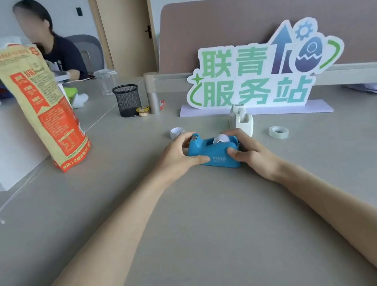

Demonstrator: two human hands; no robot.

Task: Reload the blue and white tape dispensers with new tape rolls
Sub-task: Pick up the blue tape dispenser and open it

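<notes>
We see a grey table (194, 226) with two bare arms reaching out over it. Both hands hold the blue tape dispenser (213, 151), which sits on the table near the middle. The left hand (177, 155) grips the end with the metal cutter, thumb on the near side and fingers curled over the top. The right hand (249, 151) grips the other end, thumb pressed on the near side. A white tape roll (221, 138) sits inside the blue dispenser, and only its top shows.

Just behind the right hand stands the white tape dispenser (242, 119), upright, closer to the far edge. To the right of it, a clear tape roll (278, 132) lies flat on the table, apart from everything. Another small white roll (176, 132) sits just behind the left hand.

A big green sign (257, 72) stands near the far edge. A tall orange and tan bag (41, 105) stands toward the left side. A black mesh cup (127, 100) sits further back.
</notes>
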